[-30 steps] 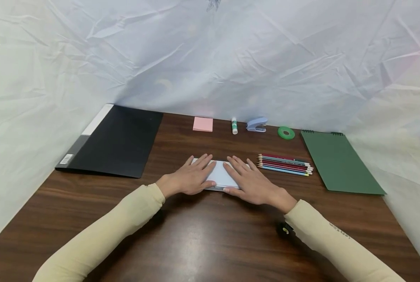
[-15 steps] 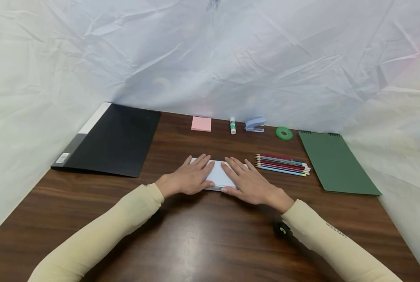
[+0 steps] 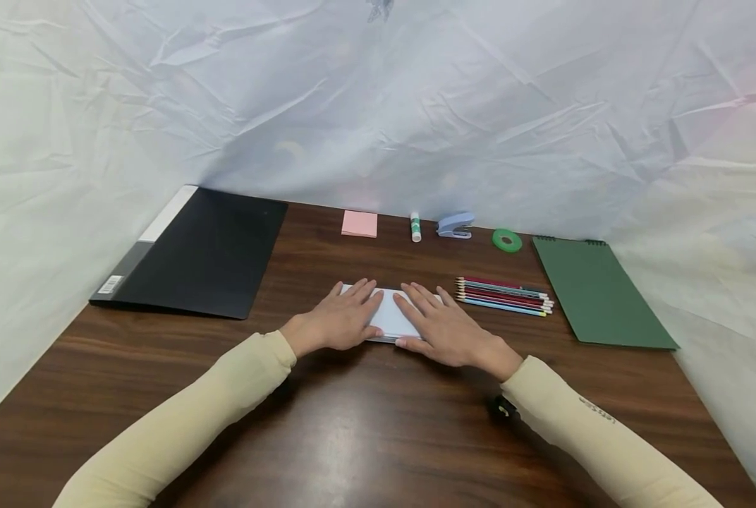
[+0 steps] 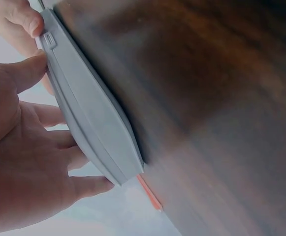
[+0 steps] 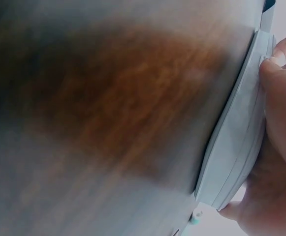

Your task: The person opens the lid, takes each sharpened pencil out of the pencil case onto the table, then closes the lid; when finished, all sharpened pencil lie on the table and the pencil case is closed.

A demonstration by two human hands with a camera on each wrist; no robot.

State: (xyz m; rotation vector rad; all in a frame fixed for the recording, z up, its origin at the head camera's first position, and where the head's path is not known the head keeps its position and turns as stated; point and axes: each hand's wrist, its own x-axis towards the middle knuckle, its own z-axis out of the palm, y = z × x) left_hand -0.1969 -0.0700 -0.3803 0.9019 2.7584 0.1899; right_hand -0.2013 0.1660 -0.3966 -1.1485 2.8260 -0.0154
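A flat, pale grey-white case (image 3: 391, 315) lies on the brown table before me. My left hand (image 3: 341, 317) rests on its left part with spread fingers, the thumb by the near edge. On the right part lies my right hand (image 3: 452, 331), fingers likewise spread and fairly straight. Seen from the left wrist, the side of the case (image 4: 91, 108) bulges slightly and carries a small clasp (image 4: 49, 40) near the thumbs. The right wrist view shows that same grey side of the case (image 5: 234, 137), with the thumb against its edge. Parts of the top are hidden under both hands.
Left lies a black folder (image 3: 206, 250). Along the back are pink sticky notes (image 3: 359, 224), a glue stick (image 3: 415, 227), a blue stapler (image 3: 455, 226) and green tape (image 3: 507, 240). Several pencils (image 3: 503, 295) lie right of the case, beside a green spiral pad (image 3: 603, 293).
The head view has turned slightly, so the things on the table sit a little further left in it. Both hands stay on the case, with no visible change in their hold.
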